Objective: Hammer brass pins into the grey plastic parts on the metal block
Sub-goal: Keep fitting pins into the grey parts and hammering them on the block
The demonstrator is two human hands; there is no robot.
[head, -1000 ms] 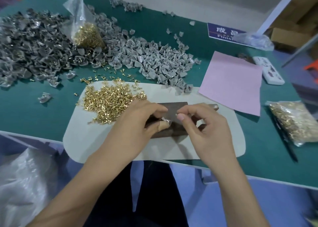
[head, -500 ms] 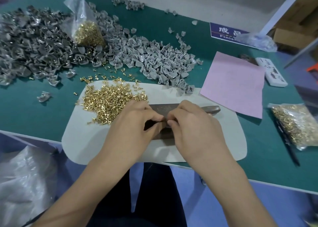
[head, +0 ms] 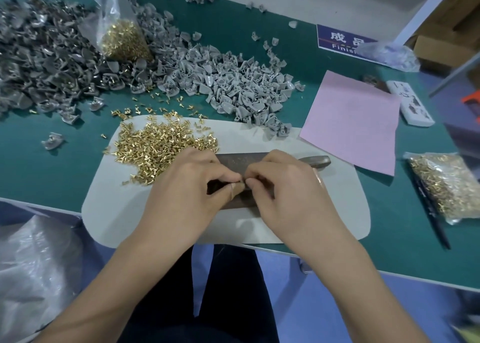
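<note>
Hands were found together over the metal block (head: 235, 161) on the counter (head: 39, 166). Left hand (head: 187, 186) and right hand (head: 288, 186) both pinched one grey plastic part (head: 237, 186). Loose brass pins (head: 161, 148) lay at ten o'clock.

The only writing I could read was on a blue sign (head: 337, 40) lying flat at the far edge of the green counter (head: 259, 38). It carried white Chinese characters, "成" in full and then one that looked like "品", and below a thin line the Latin letters "Finis", the rest being covered by a crumpled clear plastic bag (head: 387, 55). The white strip-shaped object (head: 409, 102) beside the pink sheet (head: 350, 119) bore dark marks too blurred for me to read.
</note>
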